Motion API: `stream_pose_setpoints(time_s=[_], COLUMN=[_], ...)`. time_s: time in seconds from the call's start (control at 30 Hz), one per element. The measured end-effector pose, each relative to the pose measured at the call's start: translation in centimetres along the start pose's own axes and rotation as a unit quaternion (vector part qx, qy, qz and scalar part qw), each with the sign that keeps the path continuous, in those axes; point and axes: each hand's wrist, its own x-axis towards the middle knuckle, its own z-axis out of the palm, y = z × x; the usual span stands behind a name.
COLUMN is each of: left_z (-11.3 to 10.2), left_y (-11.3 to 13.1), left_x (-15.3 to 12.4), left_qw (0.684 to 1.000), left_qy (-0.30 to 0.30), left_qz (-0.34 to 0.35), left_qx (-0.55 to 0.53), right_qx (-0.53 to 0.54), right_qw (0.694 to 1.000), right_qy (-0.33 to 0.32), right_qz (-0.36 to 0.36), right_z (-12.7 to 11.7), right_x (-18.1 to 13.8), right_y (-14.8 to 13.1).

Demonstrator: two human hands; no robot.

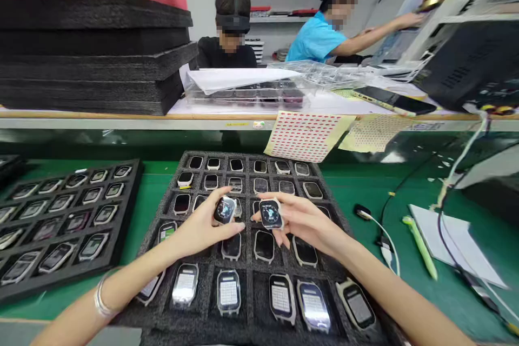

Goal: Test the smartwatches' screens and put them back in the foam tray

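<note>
My left hand [206, 223] is closed around a smartwatch [224, 210] whose lit screen shows a dark watch face. A second smartwatch [271, 213], with a similar lit face, is gripped in my right hand [305, 220]. Both are held side by side, apart from each other, above a black foam tray [249, 292]. Smartwatch bodies without straps lie in the tray's square pockets. In the front row, several of them, such as the watch [228, 292] near the middle, show bright screens with white panels. Most watches farther back have dark screens.
Another foam tray of watches [57, 259] lies on the left. To the right are a green pen [421, 246], white paper [456, 243], a charger puck [362, 212] and cables. Above, a shelf bears stacked black foam [93, 65], a phone [393, 100] and hanging sticker sheets [308, 135]. Two people are beyond.
</note>
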Motion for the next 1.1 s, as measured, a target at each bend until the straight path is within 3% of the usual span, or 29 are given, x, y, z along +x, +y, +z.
stream_pose_setpoints(time_s=[0.13, 0.23, 0.37, 0.8, 1.1], left_z=[0.6, 0.8, 0.8, 0.9, 1.2], left_y=[0.7, 0.7, 0.6, 0.2, 0.1], left_x=[-0.1, -0.2, -0.3, -0.7, -0.6], left_qw=[0.988, 0.974, 0.978, 0.986, 0.991], left_qy=[-0.037, -0.054, -0.066, -0.117, -0.087], left_qz=[-0.086, -0.104, -0.072, 0.005, 0.002], left_qx=[-0.126, -0.194, -0.186, -0.121, -0.097], right_qx=[-0.013, -0.049, -0.08, -0.115, -0.142], right_qw=[1.0, 0.997, 0.992, 0.986, 0.983], right_qy=[0.017, 0.062, 0.098, 0.118, 0.113], right_qz=[0.004, 0.002, -0.001, -0.036, -0.04], right_z=[0.3, 0.4, 0.7, 1.3, 1.6], right_x=[0.1, 0.0, 0.0, -0.3, -0.4], right_y=[0.6, 0.8, 0.9, 1.5, 1.0])
